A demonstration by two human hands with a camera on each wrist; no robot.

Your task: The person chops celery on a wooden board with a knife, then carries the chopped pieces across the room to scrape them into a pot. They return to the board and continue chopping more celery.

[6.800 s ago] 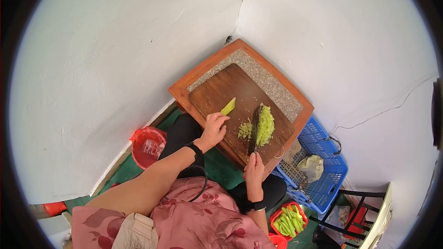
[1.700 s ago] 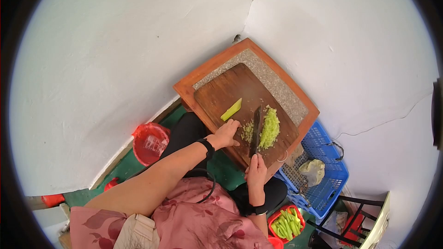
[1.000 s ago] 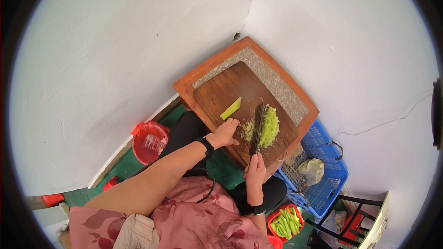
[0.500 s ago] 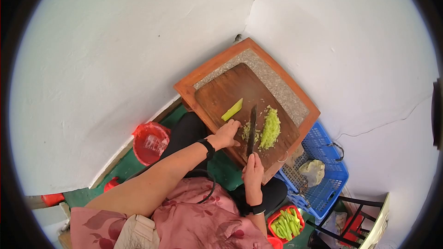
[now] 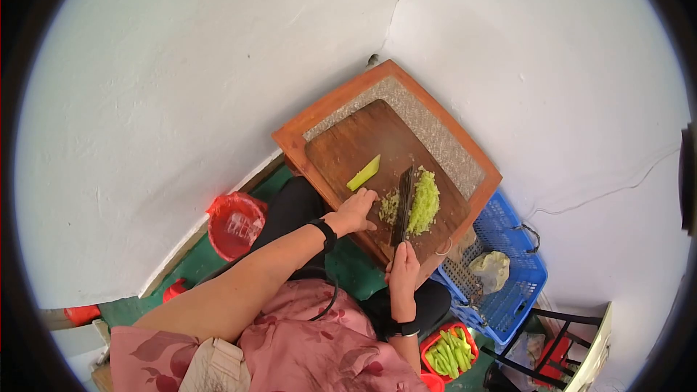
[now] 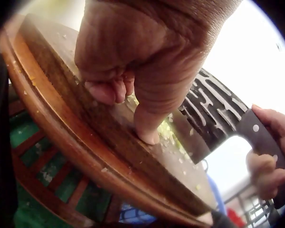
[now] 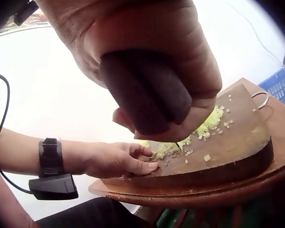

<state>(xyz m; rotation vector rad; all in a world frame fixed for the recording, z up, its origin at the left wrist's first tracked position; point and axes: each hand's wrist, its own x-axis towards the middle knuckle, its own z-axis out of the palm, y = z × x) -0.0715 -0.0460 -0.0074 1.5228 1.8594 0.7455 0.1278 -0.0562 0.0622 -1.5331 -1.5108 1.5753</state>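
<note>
My right hand point(image 5: 404, 276) grips the black handle of a cleaver point(image 5: 401, 207), its fingers wrapped round it. The dark blade stands between a big heap of finely chopped pale green vegetable point(image 5: 424, 202) and a smaller scatter of chopped bits point(image 5: 390, 207) to its left. My left hand point(image 5: 354, 212) rests at the near edge of the wooden chopping board point(image 5: 341, 141), holding nothing. In the left wrist view its thumb presses on the board and its fingers bend loosely. Just beyond those fingers lies an uncut green vegetable piece point(image 5: 364, 172).
The board lies on a wood-framed table point(image 5: 319, 122) in a wall corner. Right of it stands a blue plastic crate point(image 5: 534, 268) with a plastic bag point(image 5: 491, 270) inside. A red basket point(image 5: 474, 352) of green vegetable pieces and a red bucket point(image 5: 226, 243) stand on the floor.
Earliest, my left hand touched the green piece; now it rests nearer me, apart from it. Over the last half second the cleaver moved right, from the small scatter to the big heap's edge.
</note>
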